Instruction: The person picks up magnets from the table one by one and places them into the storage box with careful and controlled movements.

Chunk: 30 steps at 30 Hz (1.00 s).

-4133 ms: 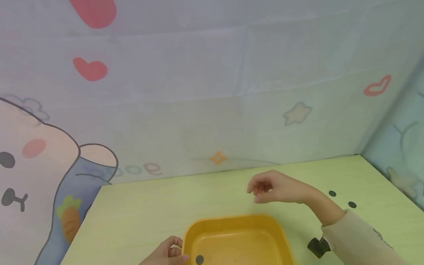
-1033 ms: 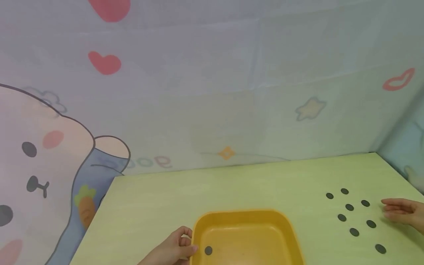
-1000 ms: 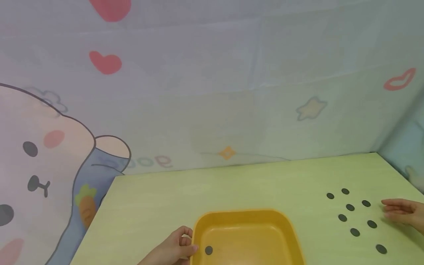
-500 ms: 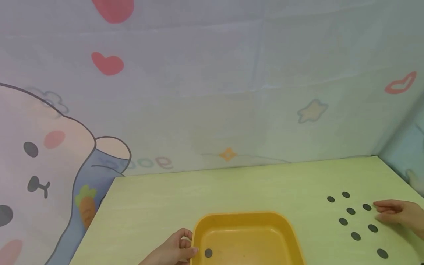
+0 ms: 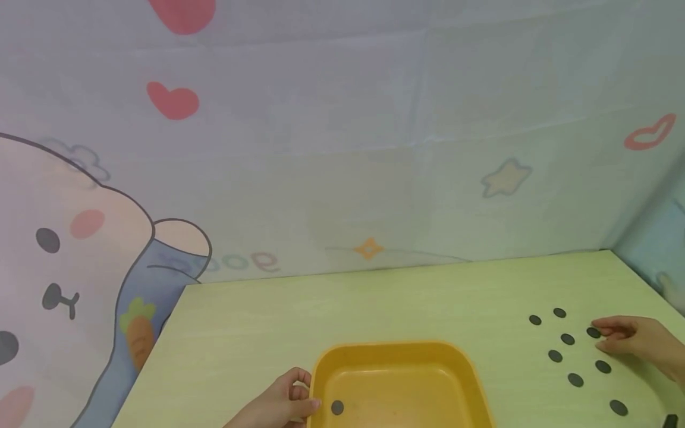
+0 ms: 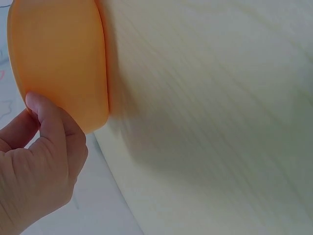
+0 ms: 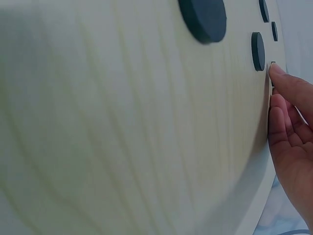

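In the head view my left hand [image 5: 278, 399] grips the left rim of a yellow plastic tray [image 5: 396, 349], its thumb over the edge. The left wrist view shows my thumb and fingers pinching the wall of that tray [image 6: 63, 54]. One small black disc [image 5: 337, 408] lies inside the tray near its left wall. On the right side of the table, my right hand [image 5: 639, 342] has its index finger and thumb at either side of another black disc [image 5: 593, 333], a gap showing between the fingertips. The right wrist view shows my thumb tip [image 7: 276, 69] right at this disc, mostly hiding it.
Several more black discs lie scattered around the right hand, among them a near disc [image 5: 618, 408], a disc [image 5: 603, 367] and a far disc [image 5: 559, 312]. The pale yellow table [image 5: 257, 321] ends at a printed cloth backdrop [image 5: 321, 148]. A dark object [image 5: 671, 421] shows at the lower right corner.
My right hand moved from above the tray to the table's right side, then leftward to a disc there. My left hand keeps its grip on the tray.
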Each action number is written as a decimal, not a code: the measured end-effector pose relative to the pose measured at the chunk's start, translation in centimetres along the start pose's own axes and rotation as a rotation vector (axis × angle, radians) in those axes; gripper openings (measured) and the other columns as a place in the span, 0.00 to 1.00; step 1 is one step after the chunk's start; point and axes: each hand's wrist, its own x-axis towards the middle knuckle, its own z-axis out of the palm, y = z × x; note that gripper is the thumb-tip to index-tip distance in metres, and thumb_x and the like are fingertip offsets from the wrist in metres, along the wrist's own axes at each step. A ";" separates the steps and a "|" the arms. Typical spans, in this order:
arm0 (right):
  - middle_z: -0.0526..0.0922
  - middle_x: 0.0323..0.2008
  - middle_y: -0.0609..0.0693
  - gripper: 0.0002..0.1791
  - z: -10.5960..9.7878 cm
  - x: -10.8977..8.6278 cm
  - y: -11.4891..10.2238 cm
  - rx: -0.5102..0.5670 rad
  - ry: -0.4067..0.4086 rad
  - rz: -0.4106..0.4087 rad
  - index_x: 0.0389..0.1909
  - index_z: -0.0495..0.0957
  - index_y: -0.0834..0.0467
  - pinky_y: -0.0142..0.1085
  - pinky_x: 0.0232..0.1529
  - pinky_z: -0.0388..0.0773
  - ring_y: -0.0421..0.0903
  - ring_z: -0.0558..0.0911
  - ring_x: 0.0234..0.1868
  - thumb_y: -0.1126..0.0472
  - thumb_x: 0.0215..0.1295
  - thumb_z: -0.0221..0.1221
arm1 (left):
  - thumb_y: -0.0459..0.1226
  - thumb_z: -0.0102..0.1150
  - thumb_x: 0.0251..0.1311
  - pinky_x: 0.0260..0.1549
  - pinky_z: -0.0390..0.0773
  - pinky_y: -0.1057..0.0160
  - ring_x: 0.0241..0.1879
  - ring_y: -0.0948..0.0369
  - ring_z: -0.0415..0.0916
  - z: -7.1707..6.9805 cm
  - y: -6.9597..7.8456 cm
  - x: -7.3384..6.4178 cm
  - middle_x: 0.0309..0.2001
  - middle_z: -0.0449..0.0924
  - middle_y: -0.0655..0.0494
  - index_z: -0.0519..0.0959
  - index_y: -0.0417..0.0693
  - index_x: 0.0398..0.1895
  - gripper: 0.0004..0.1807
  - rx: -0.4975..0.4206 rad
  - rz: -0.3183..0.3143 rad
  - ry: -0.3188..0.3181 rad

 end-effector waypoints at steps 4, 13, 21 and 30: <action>0.81 0.35 0.50 0.38 -0.1 0.1 -0.2 -0.006 0.005 -0.009 0.51 0.68 0.80 0.29 0.30 0.75 0.31 0.73 0.28 0.56 0.48 0.70 | 0.33 0.57 0.61 0.29 0.77 0.67 0.24 0.61 0.73 0.0 0.0 0.1 0.32 0.71 0.51 0.62 0.40 0.47 0.16 0.006 -0.001 0.007; 0.79 0.31 0.46 0.36 -0.1 0.6 0.1 -0.004 0.018 0.026 0.49 0.70 0.78 0.28 0.29 0.73 0.32 0.72 0.27 0.55 0.48 0.70 | 0.33 0.57 0.61 0.28 0.75 0.69 0.24 0.62 0.70 -0.1 -0.1 0.2 0.31 0.70 0.53 0.62 0.40 0.47 0.17 0.002 0.015 0.003; 0.77 0.30 0.46 0.35 -0.1 0.5 -0.1 -0.008 0.009 0.037 0.48 0.71 0.77 0.28 0.29 0.73 0.34 0.71 0.27 0.56 0.47 0.71 | 0.32 0.57 0.61 0.28 0.75 0.69 0.23 0.63 0.72 0.0 0.1 -0.1 0.31 0.71 0.52 0.62 0.39 0.47 0.16 -0.031 0.015 -0.019; 0.76 0.31 0.47 0.38 0.3 0.3 -0.2 -0.033 0.012 0.029 0.49 0.70 0.78 0.28 0.28 0.73 0.34 0.70 0.27 0.53 0.47 0.71 | 0.31 0.55 0.62 0.24 0.69 0.71 0.20 0.64 0.66 -0.1 0.0 -0.2 0.28 0.69 0.54 0.61 0.40 0.46 0.15 -0.045 0.035 -0.040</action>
